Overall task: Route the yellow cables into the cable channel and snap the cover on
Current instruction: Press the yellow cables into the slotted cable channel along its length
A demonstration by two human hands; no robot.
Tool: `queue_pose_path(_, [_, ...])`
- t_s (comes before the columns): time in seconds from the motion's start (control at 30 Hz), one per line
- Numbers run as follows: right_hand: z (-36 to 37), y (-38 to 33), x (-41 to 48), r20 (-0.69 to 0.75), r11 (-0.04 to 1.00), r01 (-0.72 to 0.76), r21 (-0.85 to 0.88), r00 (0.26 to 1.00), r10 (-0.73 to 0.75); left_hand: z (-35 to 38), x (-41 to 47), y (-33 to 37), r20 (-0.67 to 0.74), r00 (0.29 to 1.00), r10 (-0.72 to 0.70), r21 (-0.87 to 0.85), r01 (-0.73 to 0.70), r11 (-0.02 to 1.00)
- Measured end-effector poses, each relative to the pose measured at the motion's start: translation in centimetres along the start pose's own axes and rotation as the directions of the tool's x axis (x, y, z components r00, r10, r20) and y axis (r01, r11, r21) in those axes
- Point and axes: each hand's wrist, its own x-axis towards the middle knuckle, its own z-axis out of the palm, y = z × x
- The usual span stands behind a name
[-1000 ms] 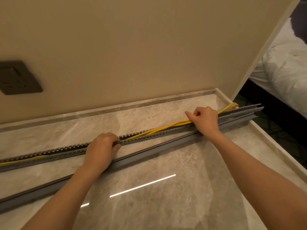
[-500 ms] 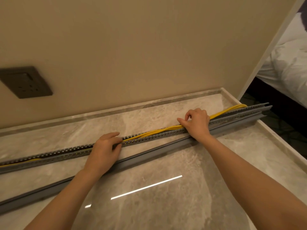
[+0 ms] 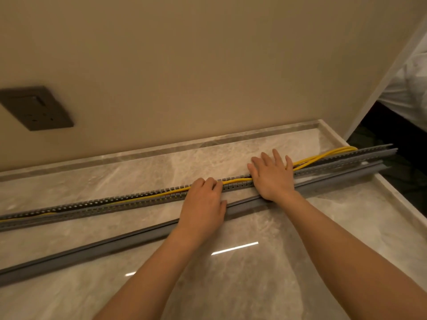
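A long grey slotted cable channel (image 3: 92,207) lies across the marble top from the left edge to past the right edge. Yellow cables (image 3: 238,180) run along it; left of my hands they sit inside, and at the right end the yellow cables rise out of the channel and loop back. The grey cover (image 3: 115,242) lies loose on the marble, just in front of the channel. My left hand (image 3: 204,200) rests on the channel with fingers curled onto the cables. My right hand (image 3: 272,175) lies flat, fingers spread, pressing the cables down over the channel.
The marble top (image 3: 265,280) ends at a raised lip on the right. A beige wall stands behind, with a dark socket plate (image 3: 38,108) at the left. Beyond the right edge are a dark floor and white bedding (image 3: 409,88).
My left hand slid right along the channel, close to my right hand. My right hand went from a pinch on the cables to a flat, spread palm. More cable lies inside the channel.
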Motion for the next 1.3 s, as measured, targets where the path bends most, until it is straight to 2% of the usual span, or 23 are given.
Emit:
queue_pose_path(0.27, [0.3, -0.2, 0.0, -0.036, 1.000, 0.021, -0.020, 0.999, -0.021, 0.4, 1.2, 1.3, 0.024, 0.990, -0.141, 0.088, 0.138, 0.987])
queue_pose_path(0.43, [0.4, -0.1, 0.1, -0.030, 0.999, 0.026, -0.021, 0.999, -0.026, 1.0, 0.8, 1.7, -0.022, 0.988, -0.153, 0.070, 0.154, 0.986])
queue_pose_path(0.83, [-0.4, -0.1, 0.0, 0.062, 1.000, -0.002, 0.016, 0.998, 0.001, 0.5, 4.3, 1.0, 0.005, 0.981, -0.196, 0.104, 0.195, 0.975])
queue_pose_path(0.93, [-0.8, 0.1, 0.4, 0.077, 0.996, -0.027, 0.087, 0.997, 0.020, 0.6, 5.1, 1.0, 0.003, 0.986, -0.167, 0.126, 0.165, 0.978])
queue_pose_path(1.07, [-1.7, 0.7, 0.1, 0.041, 0.924, -0.068, 0.377, 0.998, 0.056, 0.4, 4.9, 1.5, -0.026, 0.989, -0.149, 0.121, 0.151, 0.981])
queue_pose_path(1.13, [-2.2, 1.0, 0.1, 0.101, 0.886, -0.084, 0.456, 0.994, 0.042, 0.5, 5.0, 2.1, -0.042, 0.991, -0.125, 0.115, 0.130, 0.985])
queue_pose_path(1.3, [-4.2, 2.1, 1.7, 0.285, 0.840, -0.107, 0.533, 0.957, -0.059, 0.7, 5.7, 4.6, -0.032, 0.991, -0.129, 0.125, 0.132, 0.983])
